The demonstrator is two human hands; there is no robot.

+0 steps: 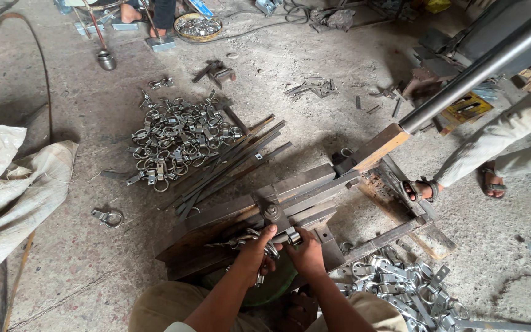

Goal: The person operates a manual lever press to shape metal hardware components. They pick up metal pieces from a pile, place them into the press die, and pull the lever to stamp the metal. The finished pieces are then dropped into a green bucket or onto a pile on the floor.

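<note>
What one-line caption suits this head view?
Both hands, left hand and right hand, press a metal ring fitting at a lever press between heaps of fittings.

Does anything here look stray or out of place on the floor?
One metal ring clamp lies alone on the concrete, apart from the big clamp pile and the pile by the person's knee. A few more strays sit above the big pile. Both hands work at the press.

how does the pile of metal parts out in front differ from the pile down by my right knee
The far pile lies on bare floor past the press, beside a bundle of flat strips; the near pile sits at the lower right, partly cut off by the frame edge. The far pile spreads loose, with strays around it; the near pile looks heaped tighter. Both are shiny ring-and-strap fittings.
</note>
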